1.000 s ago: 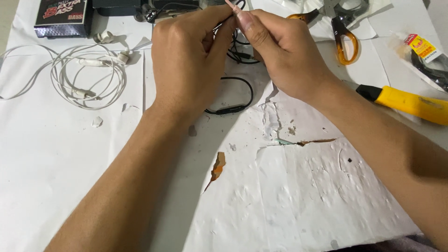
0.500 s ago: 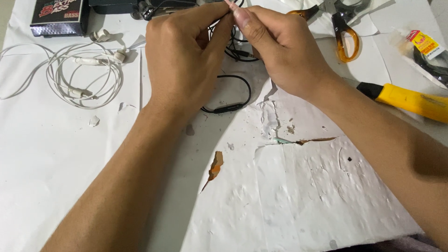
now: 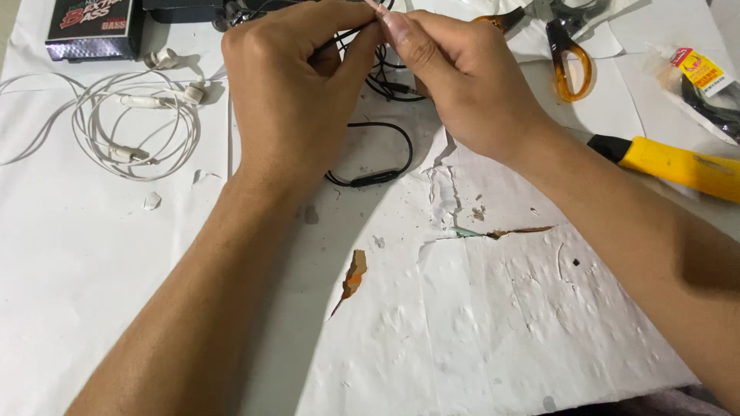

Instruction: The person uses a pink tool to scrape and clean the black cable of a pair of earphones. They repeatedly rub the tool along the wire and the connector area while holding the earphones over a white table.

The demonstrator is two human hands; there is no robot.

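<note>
- While both hands meet at the far edge of the table [image 3: 92, 308], the left hand [image 3: 297, 100] and right hand [image 3: 455, 85] pinch the black earphone cable [image 3: 370, 176] between them; fingers [image 3: 401, 35] pressed together on a thin strand right at the top of the view.
- Rest of the cable loops down onto the torn white paper [image 3: 539, 323], inline remote lying just below the left hand.
- Risk: strand is thin and pulled between two pinches; too much pull could snap a conductor or slip it out of the fingers.
- Risk: slack loop sits under the left wrist, so a forearm shift could drag it or snag it.
- Risk: scissors [image 3: 570, 58] and yellow-handled tool [image 3: 678, 166] lie close to the right forearm; an elbow sweep could knock them.
- White earphones [image 3: 135, 123] coiled to the left, well apart, next to a dark box [image 3: 92, 31].
- Versus half a second ago: nearly identical. Same pinch, same cable loop; hands only a touch higher in frame, which may be head movement.
</note>
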